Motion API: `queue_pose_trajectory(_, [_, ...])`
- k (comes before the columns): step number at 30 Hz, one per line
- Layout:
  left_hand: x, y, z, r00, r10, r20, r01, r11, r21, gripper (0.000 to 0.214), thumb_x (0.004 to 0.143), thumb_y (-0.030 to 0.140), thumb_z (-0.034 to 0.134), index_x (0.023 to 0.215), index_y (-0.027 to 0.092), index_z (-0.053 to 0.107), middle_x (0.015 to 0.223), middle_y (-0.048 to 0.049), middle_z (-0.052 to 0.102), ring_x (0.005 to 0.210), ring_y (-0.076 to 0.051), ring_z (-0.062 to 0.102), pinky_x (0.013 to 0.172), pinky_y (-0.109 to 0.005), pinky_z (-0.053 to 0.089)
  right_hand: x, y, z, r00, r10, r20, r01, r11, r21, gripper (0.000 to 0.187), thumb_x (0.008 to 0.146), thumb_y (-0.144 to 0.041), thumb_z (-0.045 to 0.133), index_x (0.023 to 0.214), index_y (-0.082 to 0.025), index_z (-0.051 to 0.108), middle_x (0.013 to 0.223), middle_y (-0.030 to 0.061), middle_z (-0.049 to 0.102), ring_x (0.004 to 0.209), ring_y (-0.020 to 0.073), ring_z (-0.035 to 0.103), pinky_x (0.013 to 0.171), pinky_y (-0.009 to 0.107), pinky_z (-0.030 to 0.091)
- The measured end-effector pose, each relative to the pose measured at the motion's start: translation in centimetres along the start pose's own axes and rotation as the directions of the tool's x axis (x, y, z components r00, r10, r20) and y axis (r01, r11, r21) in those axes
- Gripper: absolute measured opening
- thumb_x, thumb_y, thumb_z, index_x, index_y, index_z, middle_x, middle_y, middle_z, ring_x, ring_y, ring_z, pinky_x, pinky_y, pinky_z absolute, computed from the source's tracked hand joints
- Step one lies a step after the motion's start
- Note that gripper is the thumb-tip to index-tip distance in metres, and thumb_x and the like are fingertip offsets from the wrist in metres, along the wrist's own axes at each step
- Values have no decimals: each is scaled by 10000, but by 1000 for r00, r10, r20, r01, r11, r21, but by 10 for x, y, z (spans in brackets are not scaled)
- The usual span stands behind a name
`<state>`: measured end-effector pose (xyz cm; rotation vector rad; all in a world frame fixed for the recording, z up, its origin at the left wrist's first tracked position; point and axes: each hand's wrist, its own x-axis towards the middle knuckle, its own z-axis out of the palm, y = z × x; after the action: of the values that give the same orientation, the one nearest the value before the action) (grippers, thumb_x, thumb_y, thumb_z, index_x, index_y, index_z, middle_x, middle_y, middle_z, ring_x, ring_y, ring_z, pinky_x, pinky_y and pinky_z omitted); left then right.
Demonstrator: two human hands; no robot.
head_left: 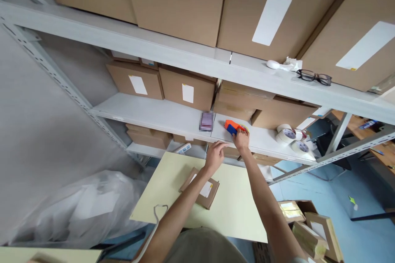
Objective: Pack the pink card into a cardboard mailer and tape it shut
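My right hand (241, 139) reaches up to the middle shelf (160, 115) and closes on an orange and blue tape dispenser (233, 126) lying there. Beside it, my left hand (216, 153) rests with fingers stretched out on the shelf's front edge, holding nothing. Below my arms, a small cardboard parcel (200, 187) with a white label lies on a pale yellow table (234, 209).
Cardboard boxes (185, 90) fill the shelves. Rolls of tape (290, 135) lie right of the dispenser. Glasses (313, 76) and a white object sit on the upper shelf. A clear plastic bag (77, 209) lies lower left, more parcels (308, 226) on the blue floor at right.
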<state>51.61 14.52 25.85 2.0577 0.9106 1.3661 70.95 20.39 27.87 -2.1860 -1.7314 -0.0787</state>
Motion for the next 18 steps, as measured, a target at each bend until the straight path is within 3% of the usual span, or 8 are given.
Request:
queue_pose_trajectory(5, [-48, -58, -15, 970, -229, 75, 231, 973, -17, 578, 827, -105, 450, 1145, 231, 796, 1127, -50, 801, 1026, -193, 761, 1010, -349, 614, -38, 6, 11, 959, -11, -283, 32, 997, 69, 488, 1059, -342, 504, 1468, -83, 562, 1467, 267, 630, 1412, 376, 517, 1222, 542, 347])
queue_pose_trajectory(7, [-69, -87, -26, 928, -364, 86, 361, 931, 47, 555, 846, -67, 455, 1186, 223, 783, 1175, -72, 798, 1053, -213, 762, 1040, -370, 602, -73, 12, 22, 924, 43, -380, 11, 991, 137, 535, 1099, -439, 457, 1515, -109, 520, 1538, 258, 570, 1458, 372, 479, 1228, 546, 352])
queue_pose_trajectory(9, [-86, -118, -37, 865, -500, 47, 489, 860, 148, 496, 876, 0, 493, 1252, 189, 755, 1255, -129, 777, 1203, -275, 728, 1136, -430, 548, -117, 16, 43, 919, 161, -359, -68, 964, 259, 587, 1109, -519, 420, 1530, -117, 497, 1549, 268, 547, 1474, 375, 474, 1221, 559, 367])
queue_pose_trajectory(11, [-101, -145, -47, 769, -639, -2, 620, 747, 240, 440, 917, 126, 564, 1334, 125, 704, 1367, -213, 723, 1370, -351, 643, 1218, -493, 469, -165, 16, 71, 923, 351, -154, -257, 865, 431, 672, 1071, -615, 446, 1486, -93, 524, 1502, 300, 568, 1469, 402, 485, 1205, 576, 392])
queue_pose_trajectory(12, [-106, -157, -51, 710, -704, -4, 679, 683, 270, 448, 925, 200, 603, 1354, 99, 680, 1403, -247, 697, 1424, -383, 601, 1235, -512, 441, -188, 14, 86, 884, 466, 26, -412, 752, 515, 712, 1033, -662, 494, 1450, -88, 552, 1494, 312, 574, 1480, 411, 482, 1205, 566, 402])
queue_pose_trajectory(13, [-111, -167, -54, 646, -763, 21, 727, 624, 285, 466, 926, 272, 635, 1351, 83, 666, 1411, -271, 685, 1447, -407, 578, 1231, -520, 434, -209, 11, 101, 801, 554, 227, -572, 599, 560, 738, 988, -703, 551, 1409, -98, 583, 1488, 312, 588, 1485, 410, 489, 1207, 544, 411])
queue_pose_trajectory(15, [-121, -180, -57, 545, -827, 137, 779, 560, 283, 485, 921, 418, 675, 1283, 96, 672, 1342, -273, 712, 1406, -427, 605, 1158, -503, 480, -244, 1, 128, 714, 577, 396, -690, 482, 540, 725, 941, -754, 585, 1270, -113, 672, 1307, 287, 713, 1338, 412, 631, 1096, 513, 517])
queue_pose_trajectory(18, [-135, -186, -58, 485, -811, 327, 782, 570, 252, 467, 914, 605, 669, 1080, 169, 696, 1088, -175, 780, 1176, -383, 717, 949, -413, 560, -277, -17, 151, 629, 512, 585, -769, 302, 563, 647, 947, -762, 564, 1124, -166, 744, 1058, 171, 807, 1077, 331, 764, 920, 417, 607])
